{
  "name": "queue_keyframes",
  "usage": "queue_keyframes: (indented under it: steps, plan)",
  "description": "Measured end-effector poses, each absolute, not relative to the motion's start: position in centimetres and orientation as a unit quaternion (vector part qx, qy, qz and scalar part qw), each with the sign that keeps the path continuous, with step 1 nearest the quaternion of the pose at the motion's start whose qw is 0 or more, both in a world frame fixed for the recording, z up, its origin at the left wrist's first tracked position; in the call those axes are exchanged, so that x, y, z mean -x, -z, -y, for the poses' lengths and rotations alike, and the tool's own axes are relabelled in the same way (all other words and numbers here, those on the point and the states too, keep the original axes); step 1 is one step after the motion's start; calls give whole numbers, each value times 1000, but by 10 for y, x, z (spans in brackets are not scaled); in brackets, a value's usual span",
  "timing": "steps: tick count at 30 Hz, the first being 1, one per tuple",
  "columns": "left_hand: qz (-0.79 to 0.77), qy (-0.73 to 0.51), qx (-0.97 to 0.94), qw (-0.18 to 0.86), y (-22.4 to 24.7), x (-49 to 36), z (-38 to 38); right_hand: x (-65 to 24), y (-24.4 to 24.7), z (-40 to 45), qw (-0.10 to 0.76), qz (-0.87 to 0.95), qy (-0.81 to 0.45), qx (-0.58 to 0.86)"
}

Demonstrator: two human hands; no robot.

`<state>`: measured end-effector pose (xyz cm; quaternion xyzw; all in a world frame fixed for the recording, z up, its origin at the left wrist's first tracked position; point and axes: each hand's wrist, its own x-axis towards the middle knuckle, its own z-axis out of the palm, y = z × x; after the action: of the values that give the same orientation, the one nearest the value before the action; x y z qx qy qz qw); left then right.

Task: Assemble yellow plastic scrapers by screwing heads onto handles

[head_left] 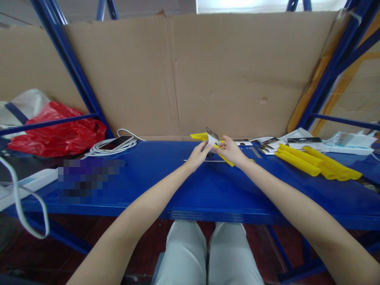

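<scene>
My left hand (199,155) is closed, its fingers pinching a small folded cardboard card (212,138), white inside with a dark outer face. A flat yellow sleeve (199,136) runs behind and under the card, its other end showing below my right hand. My right hand (232,152) is closed at the card's right edge, with the thumb and fingers on the yellow sleeve and card; the exact grip is partly hidden. Beneath both hands a thin metal rod (218,161) lies across the blue table (166,170).
Rolled yellow sleeves (317,162) lie at the right, beside dark-and-white cards (271,144) and a white power strip (347,149). At the left are a coiled white cable (111,148), a phone (117,142) and a red plastic bag (59,128). Cardboard (222,75) walls the back.
</scene>
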<state>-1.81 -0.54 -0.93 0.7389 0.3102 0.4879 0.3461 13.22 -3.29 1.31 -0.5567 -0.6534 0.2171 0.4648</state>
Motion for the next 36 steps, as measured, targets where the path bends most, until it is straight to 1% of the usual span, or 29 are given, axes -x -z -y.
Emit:
queue_keyframes:
  steps: [3, 5, 8, 11, 16, 19, 30, 33, 36]
  plan:
    - [-319, -519, -695, 381, 8, 20, 2, -135, -21, 35, 479, 602, -371, 520]
    - [-320, -539, -660, 414, 8, 21, 1, -139, -28, 38, 483, 554, -450, 508]
    - [-314, -559, -610, 465, 4, 23, 4, -144, -36, 42, 488, 498, -521, 492]
    - [-313, -570, -566, 506, -2, 24, 10, -147, -38, 43, 497, 472, -561, 465]
    - [-282, -602, -480, 572, -13, 30, 11, -150, -39, 41, 514, 471, -580, 420]
    - [-293, -620, -434, 585, -18, 37, 6, -153, -40, 41, 520, 479, -588, 393]
    - [-417, -678, -330, 507, -21, 61, -7, -157, -47, 45, 521, 487, -591, 377]
    - [-434, -686, -307, 496, -19, 63, -10, -159, -49, 43, 552, 455, -574, 399]
    - [-446, -685, -300, 492, -18, 63, -12, -166, -48, 37, 595, 431, -525, 430]
